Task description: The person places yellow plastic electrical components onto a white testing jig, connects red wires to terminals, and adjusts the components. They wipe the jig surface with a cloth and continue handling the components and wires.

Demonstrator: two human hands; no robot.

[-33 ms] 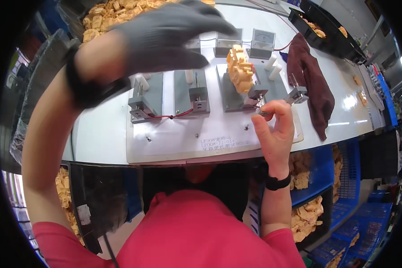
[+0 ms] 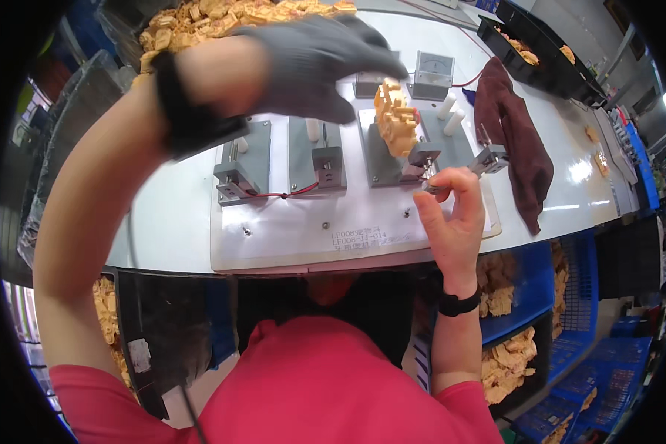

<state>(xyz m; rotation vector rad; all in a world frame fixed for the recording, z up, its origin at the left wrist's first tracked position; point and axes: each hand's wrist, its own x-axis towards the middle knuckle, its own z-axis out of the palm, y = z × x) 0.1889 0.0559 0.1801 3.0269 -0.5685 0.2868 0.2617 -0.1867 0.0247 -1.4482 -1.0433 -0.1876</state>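
fingers of the right hand (image 2: pixel 457 216) are pinched at the clamp (image 2: pixel 425 156); those of the left hand (image 2: pixel 307 66) are spread. the part (image 2: pixel 397 124), upright on the fixture (image 2: pixel 381 164), is best kept steady.

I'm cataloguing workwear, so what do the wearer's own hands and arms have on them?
The left hand wears a dark grey glove, with a broad black band at the wrist. The right hand is ungloved, with a slimmer black wristband. Both sleeves are short and pinkish red.
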